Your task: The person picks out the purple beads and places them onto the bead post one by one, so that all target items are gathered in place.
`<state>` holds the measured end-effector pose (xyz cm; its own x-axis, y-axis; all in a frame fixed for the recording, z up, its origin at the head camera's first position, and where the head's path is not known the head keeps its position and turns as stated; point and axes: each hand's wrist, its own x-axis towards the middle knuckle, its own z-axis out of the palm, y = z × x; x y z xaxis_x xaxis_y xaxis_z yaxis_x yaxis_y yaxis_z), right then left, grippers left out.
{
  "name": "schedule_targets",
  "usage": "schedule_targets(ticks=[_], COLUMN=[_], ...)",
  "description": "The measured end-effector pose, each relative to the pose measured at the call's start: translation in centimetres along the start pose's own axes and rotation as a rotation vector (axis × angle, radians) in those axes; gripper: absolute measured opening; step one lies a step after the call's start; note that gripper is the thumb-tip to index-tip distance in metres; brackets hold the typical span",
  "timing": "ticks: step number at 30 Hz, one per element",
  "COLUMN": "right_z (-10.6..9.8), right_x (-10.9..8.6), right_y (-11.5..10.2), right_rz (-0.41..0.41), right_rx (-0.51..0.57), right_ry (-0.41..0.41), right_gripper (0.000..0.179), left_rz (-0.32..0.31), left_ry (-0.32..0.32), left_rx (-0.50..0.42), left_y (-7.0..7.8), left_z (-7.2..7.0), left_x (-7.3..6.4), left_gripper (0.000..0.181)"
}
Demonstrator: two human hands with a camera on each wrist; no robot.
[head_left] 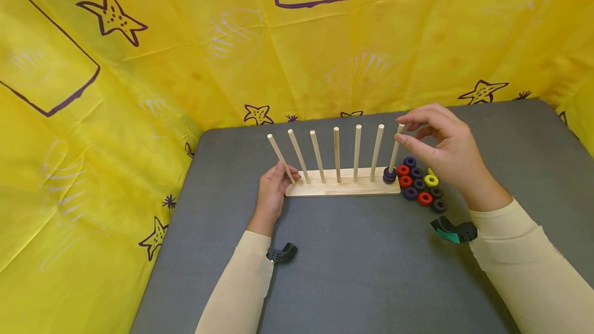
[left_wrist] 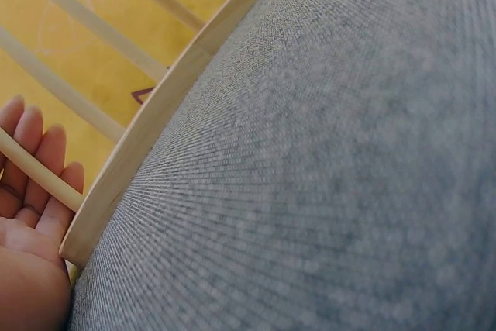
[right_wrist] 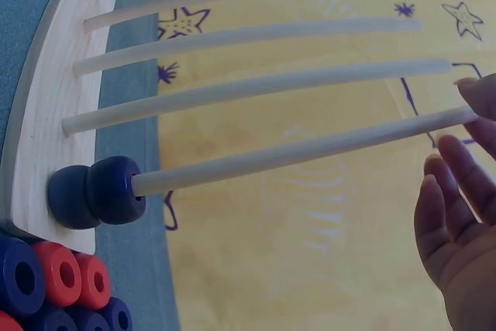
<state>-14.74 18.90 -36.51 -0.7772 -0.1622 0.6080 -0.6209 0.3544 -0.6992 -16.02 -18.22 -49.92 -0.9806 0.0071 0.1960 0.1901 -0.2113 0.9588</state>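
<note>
A wooden peg stand (head_left: 320, 188) with several upright pegs lies on the table. At its left end is my left hand (head_left: 273, 195), fingers loosely extended behind the leftmost peg (left_wrist: 39, 172) and touching the board's end. My right hand (head_left: 445, 143) is at the top of the rightmost peg (right_wrist: 310, 149). Its thumb and fingers are spread around the tip, with no ring between them. Two dark blue rings (right_wrist: 97, 191) sit stacked at the foot of that peg. The other pegs carry no rings.
Loose rings lie in a cluster against the stand's right end: red rings (head_left: 424, 199), blue rings (head_left: 410, 193), yellow rings (head_left: 431, 181) and black rings (head_left: 439, 205). A yellow patterned cloth (head_left: 297, 66) hangs behind and left of the grey table (head_left: 352, 262).
</note>
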Motion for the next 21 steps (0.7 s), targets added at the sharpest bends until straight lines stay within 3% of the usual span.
schedule_targets(ticks=[8,14,21], right_z=[-0.1,-0.3,-0.8], right_x=[-0.3,-0.7,-1.3], right_y=[0.3,0.7,0.9], right_rz=[0.002,-0.002,0.08], right_rx=[0.079,0.189,0.278], right_ry=[0.007,0.013,0.005], right_gripper=[0.039,0.025,0.024], left_rz=[0.0,-0.001,-0.001], left_ry=[0.0,-0.001,-0.001], left_rx=[0.009,0.019,0.019], left_y=[0.0,0.1,0.0], left_z=[0.0,0.1,0.0], left_x=[0.0,0.1,0.0], left_gripper=[0.051,0.053,0.052])
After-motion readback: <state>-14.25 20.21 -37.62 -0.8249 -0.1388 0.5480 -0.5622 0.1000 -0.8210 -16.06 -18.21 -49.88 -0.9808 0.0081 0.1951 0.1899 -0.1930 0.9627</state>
